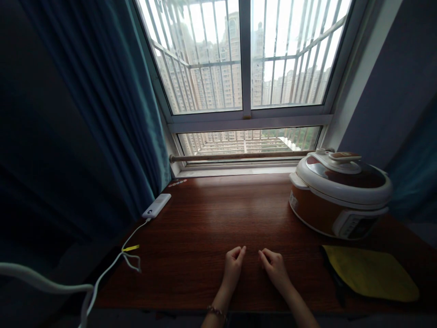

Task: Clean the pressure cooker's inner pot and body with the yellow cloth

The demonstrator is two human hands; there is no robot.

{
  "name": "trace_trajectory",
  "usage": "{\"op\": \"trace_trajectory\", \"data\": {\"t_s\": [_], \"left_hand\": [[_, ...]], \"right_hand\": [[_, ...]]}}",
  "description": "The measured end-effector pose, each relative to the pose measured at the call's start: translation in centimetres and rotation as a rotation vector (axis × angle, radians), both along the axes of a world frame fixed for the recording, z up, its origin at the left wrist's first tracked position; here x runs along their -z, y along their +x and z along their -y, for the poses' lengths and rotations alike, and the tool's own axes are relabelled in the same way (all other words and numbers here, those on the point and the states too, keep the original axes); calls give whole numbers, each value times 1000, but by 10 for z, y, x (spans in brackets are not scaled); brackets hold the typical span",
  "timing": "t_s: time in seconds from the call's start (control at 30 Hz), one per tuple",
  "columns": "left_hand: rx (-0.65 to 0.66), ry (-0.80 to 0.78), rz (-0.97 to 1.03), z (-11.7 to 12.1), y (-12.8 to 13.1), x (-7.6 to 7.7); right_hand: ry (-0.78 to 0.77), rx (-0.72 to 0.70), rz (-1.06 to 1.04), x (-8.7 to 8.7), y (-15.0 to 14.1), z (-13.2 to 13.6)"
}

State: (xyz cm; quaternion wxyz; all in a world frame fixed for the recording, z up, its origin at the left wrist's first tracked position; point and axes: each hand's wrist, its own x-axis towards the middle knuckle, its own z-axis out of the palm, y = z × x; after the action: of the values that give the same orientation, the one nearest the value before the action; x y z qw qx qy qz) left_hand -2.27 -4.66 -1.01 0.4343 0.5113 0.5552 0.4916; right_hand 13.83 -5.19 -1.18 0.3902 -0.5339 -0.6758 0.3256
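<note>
My left hand (pixel 235 262), with a beaded bracelet (pixel 216 311) at its wrist, rests on the brown wooden table (pixel 218 214) near the front edge. Its fingers are curled closed, and nothing shows in them. A short gap to the right, my right hand (pixel 273 265) lies in a similar loose fist with nothing visible in it. Both hands are apart from each other. The nearest thing to my right hand is a flat yellow-green pouch (pixel 372 273) with a dark edge, lying farther right.
An orange-and-white electric cooker (pixel 337 200) with a glass lid stands at the back right. On the left lies a white box-like device (pixel 157 206) with a white cable (pixel 105 269) and a yellow tie (pixel 131 248). A blue curtain (pixel 136 136) hangs beside the barred window (pixel 246 91).
</note>
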Motion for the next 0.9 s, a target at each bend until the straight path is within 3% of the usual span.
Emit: {"op": "trace_trajectory", "data": {"t_s": [0.9], "left_hand": [[6,14,-26,0,0,3]], "right_hand": [[-9,-8,11,0,0,-1]]}}
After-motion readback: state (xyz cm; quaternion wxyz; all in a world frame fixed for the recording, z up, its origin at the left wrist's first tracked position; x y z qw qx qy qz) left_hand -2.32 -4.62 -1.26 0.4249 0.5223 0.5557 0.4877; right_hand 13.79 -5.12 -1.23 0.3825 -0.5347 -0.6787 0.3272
